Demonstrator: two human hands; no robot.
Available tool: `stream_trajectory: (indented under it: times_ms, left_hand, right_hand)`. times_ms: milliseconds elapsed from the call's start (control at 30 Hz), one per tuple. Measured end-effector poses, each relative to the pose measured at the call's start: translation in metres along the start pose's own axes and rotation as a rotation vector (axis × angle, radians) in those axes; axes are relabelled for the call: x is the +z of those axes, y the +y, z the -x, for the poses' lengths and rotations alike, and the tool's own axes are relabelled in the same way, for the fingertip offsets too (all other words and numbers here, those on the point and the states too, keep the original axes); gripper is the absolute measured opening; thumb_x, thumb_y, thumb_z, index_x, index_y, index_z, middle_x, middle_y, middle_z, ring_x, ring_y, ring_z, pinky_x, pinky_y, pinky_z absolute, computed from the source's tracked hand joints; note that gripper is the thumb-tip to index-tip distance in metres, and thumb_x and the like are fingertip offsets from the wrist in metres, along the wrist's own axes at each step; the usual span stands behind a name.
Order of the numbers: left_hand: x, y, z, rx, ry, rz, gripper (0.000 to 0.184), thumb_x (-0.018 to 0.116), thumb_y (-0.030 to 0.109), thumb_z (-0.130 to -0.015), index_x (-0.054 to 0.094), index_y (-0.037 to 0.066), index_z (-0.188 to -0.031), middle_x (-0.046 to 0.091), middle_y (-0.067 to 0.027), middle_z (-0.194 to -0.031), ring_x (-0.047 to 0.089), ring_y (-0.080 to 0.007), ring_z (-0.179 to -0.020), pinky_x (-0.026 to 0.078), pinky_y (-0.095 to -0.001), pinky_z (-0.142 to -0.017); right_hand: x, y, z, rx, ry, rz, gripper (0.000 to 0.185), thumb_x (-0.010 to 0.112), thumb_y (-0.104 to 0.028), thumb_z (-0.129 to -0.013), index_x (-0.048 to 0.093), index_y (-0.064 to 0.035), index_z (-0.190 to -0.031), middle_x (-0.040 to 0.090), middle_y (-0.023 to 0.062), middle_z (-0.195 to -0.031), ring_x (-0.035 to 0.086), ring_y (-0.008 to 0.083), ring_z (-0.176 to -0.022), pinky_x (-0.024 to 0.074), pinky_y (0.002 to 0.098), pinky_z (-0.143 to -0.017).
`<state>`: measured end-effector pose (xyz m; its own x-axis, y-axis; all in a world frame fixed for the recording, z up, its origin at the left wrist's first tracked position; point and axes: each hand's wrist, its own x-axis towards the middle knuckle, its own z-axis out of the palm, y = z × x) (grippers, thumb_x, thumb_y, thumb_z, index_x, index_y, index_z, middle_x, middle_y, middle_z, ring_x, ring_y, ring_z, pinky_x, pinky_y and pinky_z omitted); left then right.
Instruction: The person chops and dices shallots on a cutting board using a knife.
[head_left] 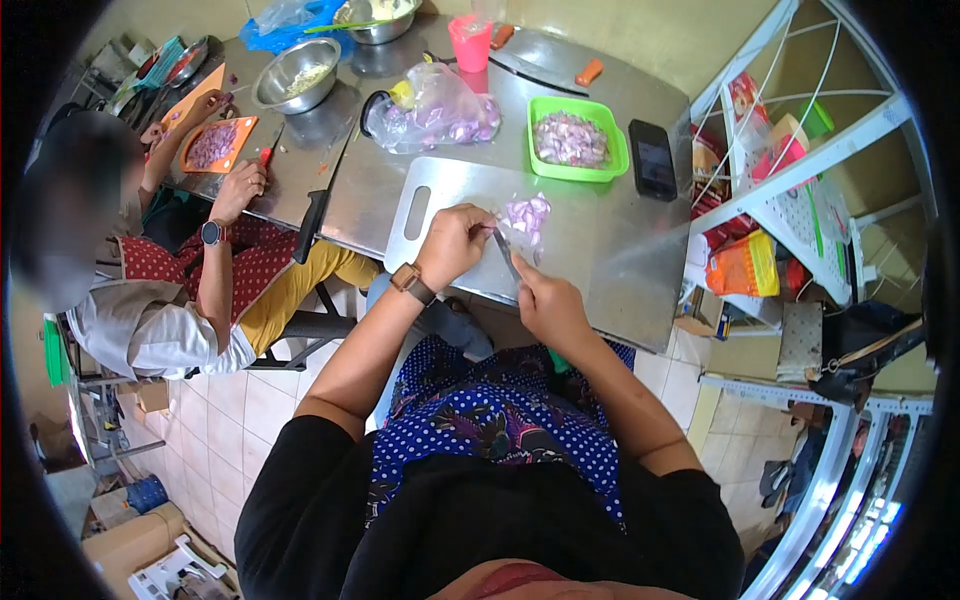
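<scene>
My right hand [550, 305] is wrapped round the handle of a small knife [507, 252], its blade pointing toward my left fingertips. In a pinch, my left hand [460, 245] holds a small piece of shallot, mostly hidden by the fingers. Both hands are over the near side of a pale cutting board [465, 178]. Beside the blade lies a loose pile of cut purple-white shallots [525, 212]. Farther back, a lime-green container [622, 150] holds more chopped shallots [570, 138]. A clear plastic bag [425, 112] with shallots lies behind the board.
To the left, a co-worker [170, 300] sits with chopped shallots on an orange board [240, 140]. A black-handled knife [312, 225] overhangs the table edge. Metal bowls [300, 78], a pink cup [470, 45] and a phone [653, 160] are on the table. Shelving [800, 170] stands right.
</scene>
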<state>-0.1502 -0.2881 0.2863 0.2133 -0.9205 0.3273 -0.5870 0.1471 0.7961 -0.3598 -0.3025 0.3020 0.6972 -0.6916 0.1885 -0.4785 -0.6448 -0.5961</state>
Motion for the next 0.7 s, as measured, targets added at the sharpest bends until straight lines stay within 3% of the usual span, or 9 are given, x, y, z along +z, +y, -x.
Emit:
stream_trajectory:
  times_ms: [67, 133, 200, 267, 300, 367, 467, 600, 700]
  left_hand:
    - [-0.016, 0.000, -0.011, 0.003, 0.021, 0.064, 0.018, 0.066, -0.006, -0.077, 0.070, 0.000, -0.093, 0.070, -0.0136, -0.085, 0.066, -0.0221, -0.069, 0.052, -0.0313, -0.065]
    - [-0.050, -0.011, -0.032, 0.052, 0.258, -0.138, 0.022, 0.062, -0.006, -0.080, 0.071, 0.002, -0.098, 0.071, -0.0130, -0.088, 0.067, -0.0223, -0.071, 0.052, -0.0308, -0.067]
    - [-0.086, -0.028, -0.068, 0.137, 0.470, -0.203, 0.022, 0.060, -0.006, -0.080, 0.072, 0.003, -0.096, 0.071, -0.0130, -0.089, 0.066, -0.0238, -0.070, 0.052, -0.0304, -0.068]
    - [-0.114, -0.034, -0.103, 0.089, 0.456, -0.309, 0.017, 0.064, 0.000, -0.076, 0.074, 0.004, -0.089, 0.071, -0.0170, -0.088, 0.069, -0.0333, -0.078, 0.055, -0.0372, -0.070]
    - [-0.121, -0.044, -0.117, 0.095, 0.471, -0.312, 0.017, 0.064, 0.000, -0.076, 0.074, 0.004, -0.089, 0.071, -0.0170, -0.088, 0.069, -0.0333, -0.078, 0.055, -0.0372, -0.070]
    - [-0.120, -0.081, -0.141, 0.042, 0.111, -0.503, 0.018, 0.067, 0.007, -0.073, 0.075, 0.007, -0.089, 0.070, -0.0181, -0.086, 0.068, -0.0355, -0.079, 0.054, -0.0414, -0.072]
    - [-0.096, -0.117, -0.166, -0.009, -0.064, -0.622, 0.014, 0.065, 0.012, -0.072, 0.072, 0.005, -0.083, 0.069, -0.0197, -0.083, 0.067, -0.0375, -0.083, 0.053, -0.0448, -0.076]
    - [-0.078, -0.115, -0.176, 0.135, -0.139, -0.590, 0.020, 0.067, 0.015, -0.073, 0.068, 0.000, -0.085, 0.067, -0.0237, -0.089, 0.066, -0.0395, -0.086, 0.052, -0.0465, -0.076]
    - [-0.076, -0.107, -0.177, 0.029, -0.160, -0.758, 0.024, 0.066, 0.017, -0.074, 0.070, 0.002, -0.092, 0.068, -0.0232, -0.100, 0.066, -0.0392, -0.092, 0.054, -0.0458, -0.082]
  right_hand:
    - [-0.004, 0.007, 0.011, 0.063, -0.045, -0.026, 0.046, 0.056, -0.011, -0.086, 0.057, -0.0078, -0.132, 0.065, 0.0208, -0.074, 0.064, 0.0392, -0.067, 0.0509, 0.0486, -0.064]
    - [-0.007, 0.008, 0.016, 0.086, -0.048, -0.051, 0.045, 0.057, -0.013, -0.088, 0.058, -0.0133, -0.133, 0.064, 0.0203, -0.073, 0.064, 0.0388, -0.068, 0.0506, 0.0478, -0.064]
    - [-0.006, 0.010, 0.020, 0.128, -0.047, -0.111, 0.041, 0.058, -0.012, -0.090, 0.060, -0.0139, -0.131, 0.068, 0.0237, -0.091, 0.066, 0.0376, -0.071, 0.0524, 0.0424, -0.068]
    - [-0.004, 0.010, 0.021, 0.112, -0.034, -0.118, 0.041, 0.059, -0.012, -0.090, 0.060, -0.0137, -0.131, 0.067, 0.0243, -0.097, 0.067, 0.0364, -0.073, 0.0526, 0.0410, -0.069]
    - [-0.004, 0.009, 0.021, 0.110, -0.024, -0.129, 0.041, 0.059, -0.012, -0.090, 0.060, -0.0136, -0.131, 0.067, 0.0248, -0.103, 0.068, 0.0351, -0.074, 0.0528, 0.0397, -0.069]
    - [-0.009, 0.004, 0.019, 0.135, -0.050, -0.121, 0.041, 0.059, -0.011, -0.090, 0.060, -0.0133, -0.131, 0.067, 0.0246, -0.102, 0.068, 0.0344, -0.074, 0.0528, 0.0391, -0.069]
    - [-0.008, 0.003, 0.022, 0.153, -0.041, -0.100, 0.042, 0.060, -0.011, -0.089, 0.060, -0.0129, -0.131, 0.068, 0.0239, -0.099, 0.068, 0.0333, -0.074, 0.0529, 0.0384, -0.069]
    - [-0.008, -0.002, 0.016, 0.084, -0.018, -0.092, 0.042, 0.060, -0.012, -0.089, 0.060, -0.0127, -0.131, 0.069, 0.0219, -0.093, 0.068, 0.0343, -0.072, 0.0531, 0.0398, -0.068]
    - [-0.004, -0.009, 0.001, -0.029, -0.039, -0.055, 0.043, 0.059, -0.012, -0.088, 0.060, -0.0130, -0.131, 0.069, 0.0211, -0.089, 0.067, 0.0359, -0.072, 0.0534, 0.0419, -0.068]
